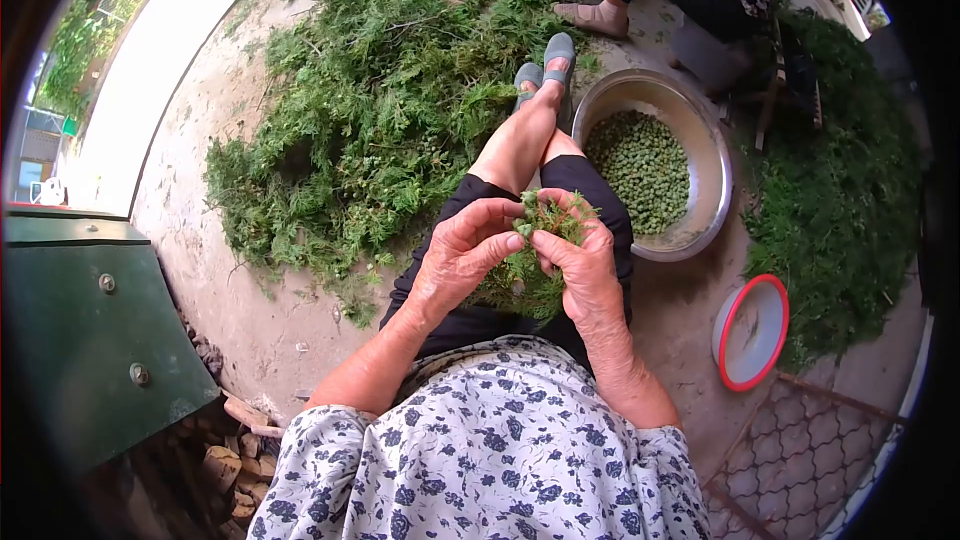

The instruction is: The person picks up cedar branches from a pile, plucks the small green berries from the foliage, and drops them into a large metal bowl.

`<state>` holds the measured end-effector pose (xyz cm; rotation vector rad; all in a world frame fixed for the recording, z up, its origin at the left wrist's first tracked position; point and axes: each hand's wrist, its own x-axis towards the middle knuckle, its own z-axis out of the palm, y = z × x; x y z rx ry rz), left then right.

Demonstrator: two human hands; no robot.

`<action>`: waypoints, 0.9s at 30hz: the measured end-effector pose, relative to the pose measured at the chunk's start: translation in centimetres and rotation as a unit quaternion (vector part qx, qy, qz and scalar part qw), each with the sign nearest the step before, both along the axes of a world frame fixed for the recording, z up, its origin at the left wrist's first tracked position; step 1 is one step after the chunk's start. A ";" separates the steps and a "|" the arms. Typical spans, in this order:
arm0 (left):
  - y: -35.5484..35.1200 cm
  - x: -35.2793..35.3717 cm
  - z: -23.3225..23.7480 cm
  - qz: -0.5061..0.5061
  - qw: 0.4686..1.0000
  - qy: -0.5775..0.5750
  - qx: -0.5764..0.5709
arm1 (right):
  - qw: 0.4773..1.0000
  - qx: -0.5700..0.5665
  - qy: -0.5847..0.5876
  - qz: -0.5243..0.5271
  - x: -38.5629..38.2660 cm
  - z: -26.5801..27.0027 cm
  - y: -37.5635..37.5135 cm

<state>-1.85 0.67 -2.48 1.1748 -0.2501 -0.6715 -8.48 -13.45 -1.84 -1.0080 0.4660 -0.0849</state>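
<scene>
Gripping green sprig in curled right hand, pinching its top with closed fingertips of left hand; likely best to pluck close to the stem, near the metal bowl.

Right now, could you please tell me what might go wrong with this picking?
1. The left hand and right hand hold the sprig over the lap, while the bowl stands off to the right; picked seeds could drop on the lap or the ground.
2. The feet lie close to the bowl's rim; a shift might knock it and spill the seeds.
</scene>
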 end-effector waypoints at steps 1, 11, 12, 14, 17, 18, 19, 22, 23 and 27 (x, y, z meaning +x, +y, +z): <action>0.2 0.0 -0.5 -0.015 0.998 -0.061 0.025 | 1.000 -0.008 -0.001 0.004 0.0 0.2 0.1; 0.4 0.3 0.7 -0.043 0.950 -0.263 0.165 | 0.999 -0.032 -0.008 0.019 -0.3 0.8 0.5; 0.5 0.3 0.6 -0.054 0.952 -0.251 0.165 | 0.999 -0.035 -0.009 0.020 -0.3 0.7 0.5; 0.6 0.3 0.6 -0.058 0.970 -0.193 0.136 | 0.999 -0.038 -0.010 0.022 -0.3 0.8 0.6; 0.5 0.0 0.8 -0.057 0.994 -0.073 0.060 | 1.000 -0.004 -0.010 0.027 -0.3 1.1 0.8; 0.4 -0.1 0.8 -0.050 0.999 -0.011 0.012 | 0.999 0.009 -0.005 0.032 -0.3 0.8 0.7; 0.5 -0.1 0.6 -0.050 0.999 -0.011 0.012 | 0.999 0.022 -0.001 0.036 -0.4 0.6 0.7; 0.7 0.0 0.0 -0.026 0.994 0.105 -0.021 | 0.997 0.055 0.009 0.045 -0.4 0.6 0.4; 0.5 0.0 0.0 -0.012 0.994 0.107 -0.022 | 0.997 0.055 0.009 0.045 -0.3 0.6 0.3; 0.1 0.4 0.4 0.027 0.971 0.231 -0.062 | 0.997 0.072 0.013 0.029 -0.1 0.6 0.2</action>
